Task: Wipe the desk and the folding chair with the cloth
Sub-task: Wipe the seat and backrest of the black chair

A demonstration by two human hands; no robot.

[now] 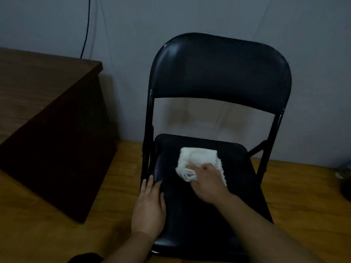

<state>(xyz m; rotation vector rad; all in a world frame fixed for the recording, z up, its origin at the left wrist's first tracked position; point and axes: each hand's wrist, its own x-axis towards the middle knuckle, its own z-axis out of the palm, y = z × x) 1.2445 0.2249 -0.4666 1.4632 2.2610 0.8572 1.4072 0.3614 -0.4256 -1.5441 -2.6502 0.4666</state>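
Observation:
A black folding chair [220, 73] stands unfolded against the wall, facing me. On the middle of its seat lies a crumpled white cloth [197, 158]. My right hand [209, 185] presses down on the near part of the cloth, fingers closed over it. My left hand [150, 207] rests flat on the seat's left edge with fingers spread, holding nothing. The dark brown wooden desk [38, 88] stands to the left of the chair, its corner toward the wall.
A grey wall rises behind the chair, with a black cable [86, 29] hanging down behind the desk. The floor [303, 196] is wood. A dim object sits at the right edge [344, 179].

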